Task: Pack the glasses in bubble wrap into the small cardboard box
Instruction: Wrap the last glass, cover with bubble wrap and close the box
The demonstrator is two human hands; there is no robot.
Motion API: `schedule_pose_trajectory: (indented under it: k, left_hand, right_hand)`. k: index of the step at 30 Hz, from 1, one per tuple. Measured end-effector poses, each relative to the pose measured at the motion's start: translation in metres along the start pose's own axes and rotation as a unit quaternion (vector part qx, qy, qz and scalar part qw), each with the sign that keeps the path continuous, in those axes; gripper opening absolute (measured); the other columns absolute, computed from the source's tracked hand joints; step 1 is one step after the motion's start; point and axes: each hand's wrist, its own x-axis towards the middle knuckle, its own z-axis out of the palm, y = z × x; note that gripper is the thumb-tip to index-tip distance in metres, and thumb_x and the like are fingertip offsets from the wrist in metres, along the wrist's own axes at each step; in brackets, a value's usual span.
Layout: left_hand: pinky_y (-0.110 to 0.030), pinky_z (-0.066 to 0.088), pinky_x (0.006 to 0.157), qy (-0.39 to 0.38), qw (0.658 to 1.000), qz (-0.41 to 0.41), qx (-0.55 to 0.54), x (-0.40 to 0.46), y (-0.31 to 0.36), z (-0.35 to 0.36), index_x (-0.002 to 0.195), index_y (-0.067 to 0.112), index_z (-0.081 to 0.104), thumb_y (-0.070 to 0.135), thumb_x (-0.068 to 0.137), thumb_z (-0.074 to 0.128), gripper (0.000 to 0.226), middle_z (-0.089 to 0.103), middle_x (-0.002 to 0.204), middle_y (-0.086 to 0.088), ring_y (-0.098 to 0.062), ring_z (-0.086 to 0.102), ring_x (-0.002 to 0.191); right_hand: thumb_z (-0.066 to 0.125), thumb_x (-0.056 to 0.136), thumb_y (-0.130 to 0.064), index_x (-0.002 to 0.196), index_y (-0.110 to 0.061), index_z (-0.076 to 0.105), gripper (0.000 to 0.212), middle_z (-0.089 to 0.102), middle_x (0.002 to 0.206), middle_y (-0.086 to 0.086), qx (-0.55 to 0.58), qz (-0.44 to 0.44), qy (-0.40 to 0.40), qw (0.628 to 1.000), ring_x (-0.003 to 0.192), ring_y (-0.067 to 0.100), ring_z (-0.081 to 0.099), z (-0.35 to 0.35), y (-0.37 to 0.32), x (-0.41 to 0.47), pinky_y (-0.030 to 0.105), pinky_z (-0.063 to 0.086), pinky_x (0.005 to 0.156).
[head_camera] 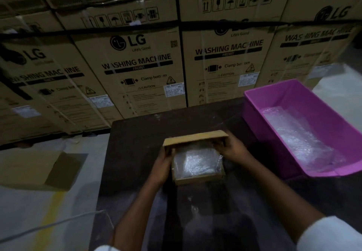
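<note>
A small cardboard box [197,179] sits on the dark table [141,133] in front of me. Inside it lies a bubble-wrapped bundle [195,162], whose contents are hidden by the wrap. The box's lid flap [195,138] stands raised at the far side. My left hand [163,164] grips the box's left wall and the flap's left corner. My right hand [230,148] holds the flap's right end, fingers curled over its edge.
A pink plastic bin [274,121] with loose bubble wrap [299,137] inside stands on the table at the right. Large stacked washing machine cartons [137,64] form a wall behind the table. An open carton [39,170] lies on the floor at the left.
</note>
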Motion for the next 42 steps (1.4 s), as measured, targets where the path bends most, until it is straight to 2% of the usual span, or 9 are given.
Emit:
schedule_pose_trajectory:
  k: [3, 6, 10, 15, 22, 27, 30, 34, 42]
  left_hand:
    - [-0.023, 0.039, 0.097, -0.013, 0.994, 0.069, 0.081, -0.019, -0.013, 0.004, 0.137, 0.023, 0.046, 0.048, 0.095, 0.048, 0.049, 0.055, 0.132, 0.005, -0.008, 0.048, 0.124]
    - [-0.024, 0.042, 0.087, 0.007, 0.989, 0.072, 0.130, -0.032, -0.025, 0.008, 0.135, 0.021, 0.050, 0.053, 0.093, 0.041, 0.053, 0.061, 0.121, 0.004, -0.012, 0.055, 0.114]
    - [-0.027, 0.047, 0.079, 0.058, 0.984, 0.089, 0.142, -0.038, -0.027, 0.016, 0.111, 0.022, 0.058, 0.058, 0.084, 0.052, 0.045, 0.067, 0.102, 0.003, -0.012, 0.063, 0.095]
    - [-0.021, 0.042, 0.079, 0.098, 0.985, 0.084, 0.119, -0.037, -0.019, 0.013, 0.122, 0.019, 0.050, 0.008, 0.084, 0.069, 0.044, 0.061, 0.097, 0.014, -0.015, 0.062, 0.097]
    - [-0.016, 0.045, 0.095, 0.023, 0.981, 0.146, 0.125, -0.040, -0.003, -0.001, 0.153, 0.037, 0.008, 0.046, 0.076, 0.070, 0.099, 0.054, 0.130, 0.019, 0.004, 0.053, 0.118]
    - [-0.031, 0.047, 0.096, 0.023, 0.964, 0.173, 0.199, -0.037, -0.002, -0.006, 0.137, 0.036, 0.038, 0.035, 0.074, 0.065, 0.068, 0.055, 0.132, -0.002, -0.019, 0.055, 0.120]
    - [-0.030, 0.043, 0.102, -0.018, 0.963, 0.155, 0.222, -0.049, -0.024, -0.004, 0.140, 0.034, 0.034, 0.041, 0.072, 0.070, 0.078, 0.048, 0.140, 0.001, -0.016, 0.050, 0.126]
    - [-0.005, 0.027, 0.104, -0.049, 0.954, 0.161, 0.248, -0.057, -0.040, -0.002, 0.150, 0.027, 0.020, 0.032, 0.068, 0.081, 0.102, 0.034, 0.150, 0.007, -0.004, 0.037, 0.134]
    - [-0.010, 0.029, 0.107, -0.058, 0.970, 0.143, 0.186, -0.075, -0.038, -0.003, 0.148, 0.041, 0.008, 0.024, 0.076, 0.073, 0.098, 0.033, 0.150, 0.018, 0.008, 0.033, 0.135]
  right_hand:
    - [0.069, 0.084, -0.016, 0.119, -0.012, 0.055, 0.038, 0.063, 0.108, 0.002, -0.057, -0.059, 0.038, 0.996, 0.104, 0.016, 0.059, 0.015, 0.017, -0.023, 0.029, 0.047, 0.087]
    - [0.063, 0.089, -0.021, 0.106, -0.014, 0.058, 0.019, 0.066, 0.096, 0.004, -0.056, -0.056, 0.057, 0.995, 0.094, 0.016, 0.062, 0.025, 0.022, -0.038, 0.025, 0.044, 0.078]
    - [0.051, 0.087, -0.047, 0.123, -0.014, 0.060, 0.049, 0.068, 0.116, 0.010, -0.109, -0.046, 0.048, 0.992, 0.112, 0.027, 0.061, 0.031, 0.033, -0.037, 0.039, 0.049, 0.092]
    - [0.065, 0.088, -0.030, 0.148, -0.039, 0.020, 0.075, 0.062, 0.118, -0.010, 0.035, -0.041, 0.025, 0.998, 0.110, 0.006, 0.058, 0.022, 0.035, -0.046, 0.026, 0.044, 0.095]
    - [0.069, 0.078, -0.038, 0.141, -0.044, 0.031, 0.074, 0.054, 0.132, -0.006, -0.043, -0.136, -0.009, 0.990, 0.121, 0.006, 0.053, -0.008, 0.024, -0.038, 0.031, 0.044, 0.103]
    - [0.076, 0.069, -0.012, 0.137, -0.022, 0.044, 0.076, 0.055, 0.130, 0.003, -0.140, -0.212, -0.048, 0.966, 0.119, 0.017, 0.055, -0.014, 0.022, -0.027, 0.015, 0.038, 0.099]
    - [0.073, 0.064, -0.020, 0.140, -0.023, 0.036, 0.084, 0.049, 0.137, 0.003, -0.200, -0.202, -0.072, 0.956, 0.123, 0.018, 0.051, -0.006, 0.041, -0.044, 0.021, 0.039, 0.101]
    - [0.071, 0.069, -0.014, 0.142, -0.030, 0.024, 0.088, 0.036, 0.143, -0.006, -0.161, -0.202, -0.091, 0.962, 0.131, 0.008, 0.039, 0.006, 0.053, -0.065, 0.009, 0.028, 0.104]
    - [0.071, 0.067, -0.019, 0.145, -0.035, 0.018, 0.096, 0.034, 0.146, -0.009, -0.183, -0.172, -0.094, 0.963, 0.132, 0.014, 0.042, 0.008, 0.055, -0.067, 0.011, 0.032, 0.101]
